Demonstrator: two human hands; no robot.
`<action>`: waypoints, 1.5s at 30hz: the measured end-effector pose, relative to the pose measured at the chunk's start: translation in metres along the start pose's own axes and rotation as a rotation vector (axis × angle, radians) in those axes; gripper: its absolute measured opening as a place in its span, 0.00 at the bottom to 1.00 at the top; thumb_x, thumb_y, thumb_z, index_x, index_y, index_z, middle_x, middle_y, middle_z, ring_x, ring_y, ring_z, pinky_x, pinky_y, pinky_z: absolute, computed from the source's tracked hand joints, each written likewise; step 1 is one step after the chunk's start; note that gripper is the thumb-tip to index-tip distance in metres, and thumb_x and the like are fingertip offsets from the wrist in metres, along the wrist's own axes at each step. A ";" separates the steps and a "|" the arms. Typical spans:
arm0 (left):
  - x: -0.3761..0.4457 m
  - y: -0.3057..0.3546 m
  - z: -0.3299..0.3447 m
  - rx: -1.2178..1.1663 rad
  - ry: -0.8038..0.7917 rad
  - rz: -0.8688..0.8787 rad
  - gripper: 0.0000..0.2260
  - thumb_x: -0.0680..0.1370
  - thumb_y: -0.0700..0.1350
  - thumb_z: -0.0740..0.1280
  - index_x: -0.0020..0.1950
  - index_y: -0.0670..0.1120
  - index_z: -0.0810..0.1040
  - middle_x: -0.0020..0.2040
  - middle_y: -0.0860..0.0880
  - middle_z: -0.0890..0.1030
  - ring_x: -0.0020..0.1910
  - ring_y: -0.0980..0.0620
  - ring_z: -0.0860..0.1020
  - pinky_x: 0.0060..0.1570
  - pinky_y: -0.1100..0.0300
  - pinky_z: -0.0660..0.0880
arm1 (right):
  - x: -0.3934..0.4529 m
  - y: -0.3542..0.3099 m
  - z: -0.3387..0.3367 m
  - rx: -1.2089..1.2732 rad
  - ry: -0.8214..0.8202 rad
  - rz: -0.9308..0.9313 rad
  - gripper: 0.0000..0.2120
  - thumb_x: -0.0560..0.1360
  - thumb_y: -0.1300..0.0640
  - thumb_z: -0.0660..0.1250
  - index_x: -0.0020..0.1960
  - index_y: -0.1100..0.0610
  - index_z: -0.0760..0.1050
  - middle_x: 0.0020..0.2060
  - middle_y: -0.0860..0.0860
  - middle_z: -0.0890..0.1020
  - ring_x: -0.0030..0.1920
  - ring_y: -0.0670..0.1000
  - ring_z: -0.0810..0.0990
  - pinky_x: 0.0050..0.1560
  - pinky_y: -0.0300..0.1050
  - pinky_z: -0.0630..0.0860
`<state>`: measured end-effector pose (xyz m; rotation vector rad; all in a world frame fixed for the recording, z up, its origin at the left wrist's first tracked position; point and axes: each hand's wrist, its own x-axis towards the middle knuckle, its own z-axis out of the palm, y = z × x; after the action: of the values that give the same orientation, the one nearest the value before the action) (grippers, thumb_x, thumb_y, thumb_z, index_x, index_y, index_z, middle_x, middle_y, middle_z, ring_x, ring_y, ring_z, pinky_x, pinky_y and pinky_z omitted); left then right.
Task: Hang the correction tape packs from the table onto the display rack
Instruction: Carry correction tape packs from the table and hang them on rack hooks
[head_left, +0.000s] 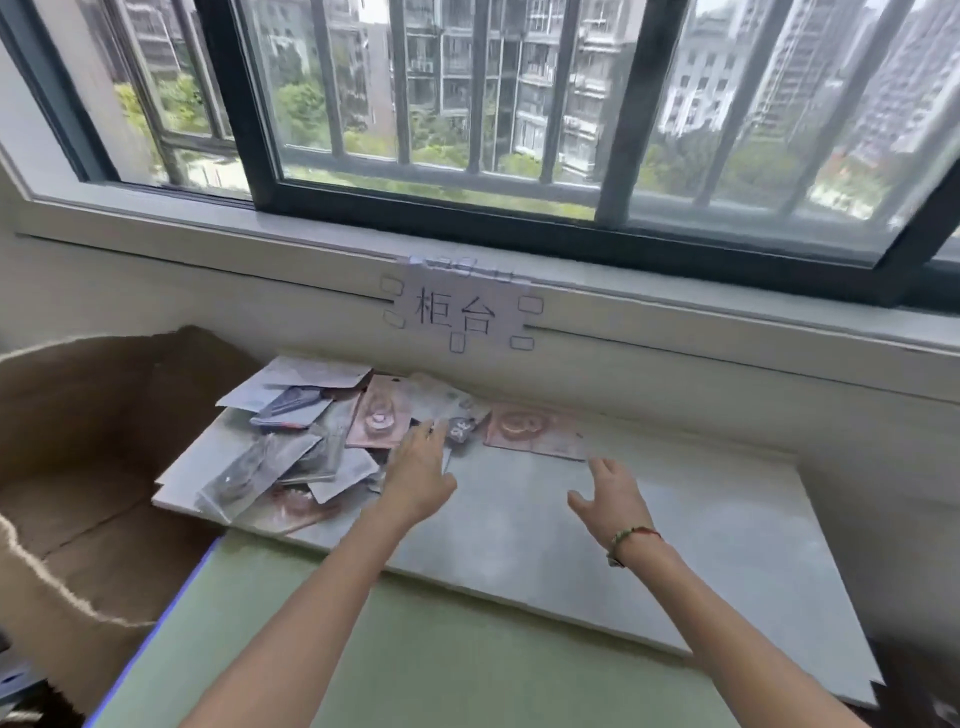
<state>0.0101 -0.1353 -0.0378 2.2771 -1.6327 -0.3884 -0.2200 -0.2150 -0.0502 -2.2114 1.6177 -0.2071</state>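
Several correction tape packs (301, 441) lie in a loose heap on the left part of a grey table top (623, 545). One pink pack (535, 431) lies apart to the right of the heap. My left hand (418, 467) reaches over the heap's right edge with fingers straight, touching or just above the packs there. My right hand (613, 499) hovers with spread fingers just in front of the pink pack and holds nothing. No display rack is in view.
A big open cardboard box (78, 441) stands to the left of the table. A paper sign (460, 312) is taped to the wall under the window sill (675, 291). A green surface (415, 649) lies in front of the table top.
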 end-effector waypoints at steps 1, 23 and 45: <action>0.016 -0.005 0.000 0.014 -0.009 0.013 0.30 0.76 0.42 0.66 0.75 0.43 0.58 0.75 0.43 0.61 0.73 0.44 0.60 0.71 0.52 0.59 | 0.014 -0.005 0.003 -0.006 0.001 0.006 0.26 0.77 0.52 0.63 0.72 0.60 0.62 0.69 0.57 0.67 0.68 0.57 0.65 0.66 0.46 0.64; 0.133 -0.026 0.027 0.059 -0.074 0.257 0.21 0.81 0.50 0.49 0.66 0.44 0.75 0.64 0.45 0.77 0.63 0.44 0.74 0.59 0.53 0.70 | 0.122 -0.007 0.041 -0.097 -0.116 -0.068 0.24 0.76 0.53 0.64 0.69 0.57 0.65 0.64 0.56 0.68 0.65 0.59 0.66 0.64 0.44 0.59; 0.039 0.025 0.059 -0.178 -0.296 -0.052 0.40 0.78 0.55 0.66 0.79 0.43 0.44 0.76 0.39 0.57 0.74 0.41 0.58 0.70 0.47 0.60 | -0.032 0.070 0.045 -0.014 0.167 0.361 0.29 0.70 0.51 0.70 0.67 0.60 0.67 0.63 0.60 0.70 0.65 0.59 0.67 0.66 0.49 0.64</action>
<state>-0.0223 -0.1853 -0.0829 2.2128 -1.5974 -0.8837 -0.2770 -0.1928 -0.1155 -1.9101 2.0791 -0.2838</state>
